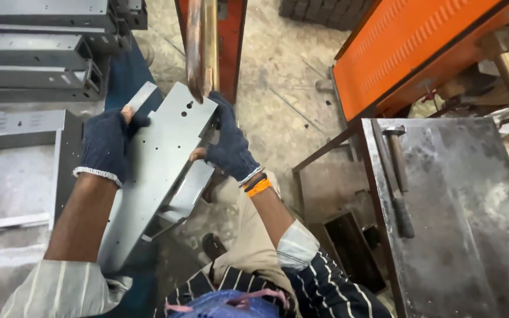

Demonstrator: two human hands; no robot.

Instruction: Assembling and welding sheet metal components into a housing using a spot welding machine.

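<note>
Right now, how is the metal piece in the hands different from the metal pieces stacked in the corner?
The grey sheet-metal panel is held tilted by the left hand and right hand; the stacked metal channels lie flat and untouched. The panel shows a broad face dotted with small holes; the channels show long, narrow, box-like sides. The panel stands alone; the channels are piled on one another. Both are grey folded metal.

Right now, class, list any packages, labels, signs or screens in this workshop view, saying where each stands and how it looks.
None in view: no package, label, sign or screen.
Nearest to one: the orange ribbed metal machine cover, upper right, with no marking that can be made out.
The grey perforated sheet-metal bracket, held by both gloved hands, is bare.
</note>
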